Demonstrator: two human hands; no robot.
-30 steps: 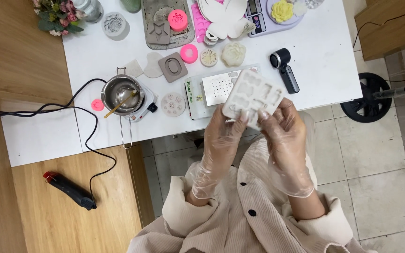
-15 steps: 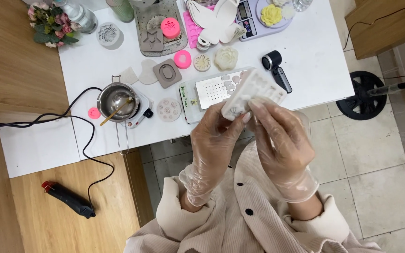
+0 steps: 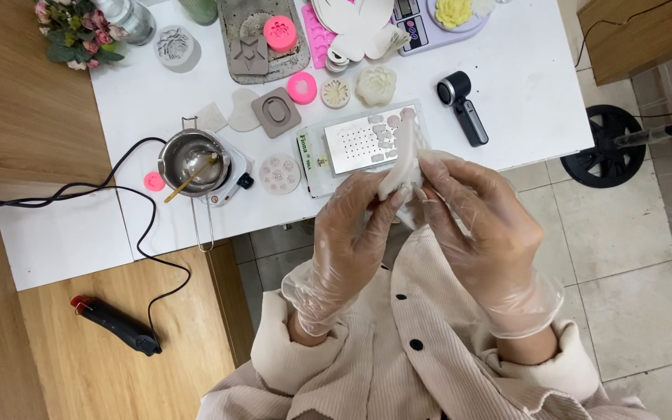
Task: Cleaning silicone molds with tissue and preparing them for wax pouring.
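Up close, both gloved hands pinch a white mould (image 3: 403, 159) on edge, just above the table's (image 3: 523, 85) near rim — the left hand (image 3: 351, 233) grips its lower end, the right hand (image 3: 480, 222) closes on its other side. Behind it lies a clear tray (image 3: 367, 148) holding a metal plate with small pale pieces. Further left, a steel pot (image 3: 196, 163) on a small heater holds a stick. A grey tray (image 3: 262, 35) carries a pink disc.

white mould (image 3: 403, 159) | flexible, bent edge-on | held above table edge
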